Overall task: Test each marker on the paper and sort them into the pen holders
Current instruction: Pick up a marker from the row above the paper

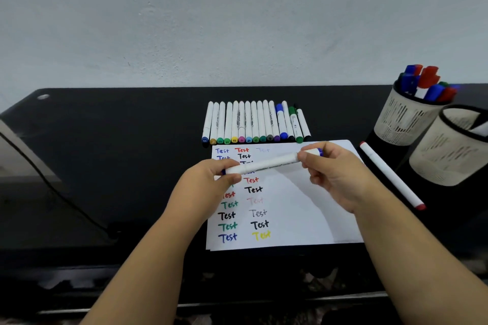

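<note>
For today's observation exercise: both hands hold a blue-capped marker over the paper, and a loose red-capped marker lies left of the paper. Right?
Not quite. In the head view the red-capped marker lies right of the paper, beside the pen holders. The rest holds.

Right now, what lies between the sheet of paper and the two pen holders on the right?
In the head view, a single red-capped marker lies on the black desk between the paper and the pen holders.

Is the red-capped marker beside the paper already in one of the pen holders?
No, the red-capped marker lies flat on the table right of the paper, in front of the pen holders.
</note>
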A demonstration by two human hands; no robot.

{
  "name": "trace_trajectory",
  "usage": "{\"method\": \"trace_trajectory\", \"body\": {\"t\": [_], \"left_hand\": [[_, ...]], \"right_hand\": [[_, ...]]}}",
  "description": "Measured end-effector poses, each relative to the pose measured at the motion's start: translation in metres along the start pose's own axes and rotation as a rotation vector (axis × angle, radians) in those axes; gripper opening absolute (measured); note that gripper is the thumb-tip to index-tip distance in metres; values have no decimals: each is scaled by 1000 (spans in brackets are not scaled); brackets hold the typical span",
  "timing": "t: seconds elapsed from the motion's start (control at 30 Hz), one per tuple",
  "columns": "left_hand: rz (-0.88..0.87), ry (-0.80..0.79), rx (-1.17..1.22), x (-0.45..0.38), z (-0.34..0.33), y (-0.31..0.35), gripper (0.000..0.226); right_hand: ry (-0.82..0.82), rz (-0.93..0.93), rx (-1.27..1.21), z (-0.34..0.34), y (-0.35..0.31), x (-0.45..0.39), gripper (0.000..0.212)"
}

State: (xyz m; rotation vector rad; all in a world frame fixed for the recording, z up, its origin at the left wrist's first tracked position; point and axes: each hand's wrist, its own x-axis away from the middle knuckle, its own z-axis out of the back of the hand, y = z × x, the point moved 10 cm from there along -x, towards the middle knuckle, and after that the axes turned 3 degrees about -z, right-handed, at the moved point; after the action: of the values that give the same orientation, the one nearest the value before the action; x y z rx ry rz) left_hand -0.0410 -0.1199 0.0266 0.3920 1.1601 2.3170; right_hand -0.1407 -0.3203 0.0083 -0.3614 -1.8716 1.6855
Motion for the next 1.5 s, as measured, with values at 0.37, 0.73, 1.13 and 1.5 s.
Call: {"method": "trace_trajectory", "body": {"t": [0.37,0.73,1.13,1.5], "left_hand": [[-6,55,103,22,11,10,19],[-45,-2,336,11,-27,42,38],[-189,-210,-660,-42,-131,30,63],[-268,-113,-599,-39,-129,33,61]], "right_hand": [[38,510,1177,-36,-51,49,17],[75,442,1020,15,-32,64,10],[496,110,1025,129,-2,31,22],[587,160,1197,138,-3,26,29]]}}
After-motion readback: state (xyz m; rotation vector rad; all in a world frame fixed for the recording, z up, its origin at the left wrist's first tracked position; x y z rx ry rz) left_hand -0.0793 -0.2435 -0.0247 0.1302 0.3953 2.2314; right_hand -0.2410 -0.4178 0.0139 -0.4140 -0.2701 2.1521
